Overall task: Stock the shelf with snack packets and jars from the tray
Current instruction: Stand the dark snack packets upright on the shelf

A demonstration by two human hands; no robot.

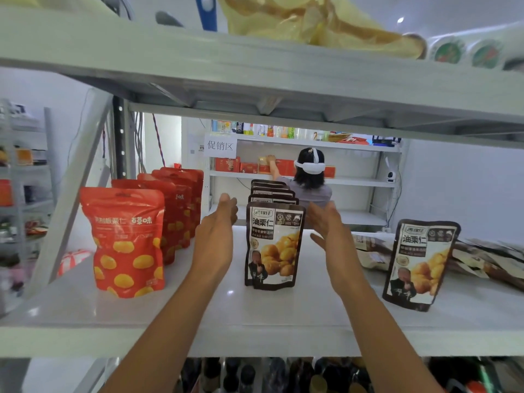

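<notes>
Both arms reach in over the front edge of the white shelf [312, 316], one on each side of a row of dark brown packets [273, 245] that stands upright in single file from the middle of the shelf back towards its rear edge. The left hand [218, 236] lies just beside the left side of that row, palm turned inward, fingers straight and together, gripping nothing. The right hand [329, 231] mirrors it just beside the right side of the row, fingers straight and slightly spread, thumb held lower, also gripping nothing. Whether either hand touches the packets farther back in the row cannot be told; the front packet stands apart from both. Nearer the left edge a second file of red packets [124, 242] printed with yellow chestnuts stands upright, running back in the same way. Towards the right edge a lone brown packet [419, 265] stands upright near the front, and behind it more flat packets [482, 256] lie in a loose heap against the rear right corner. A yellow bag [312, 21] rests on the shelf board above. Dark bottles [246, 375] show below the front edge. Beyond the shelf a person wearing a white headset [309, 177] reaches into another rack, beside a paper sign [220, 145].
</notes>
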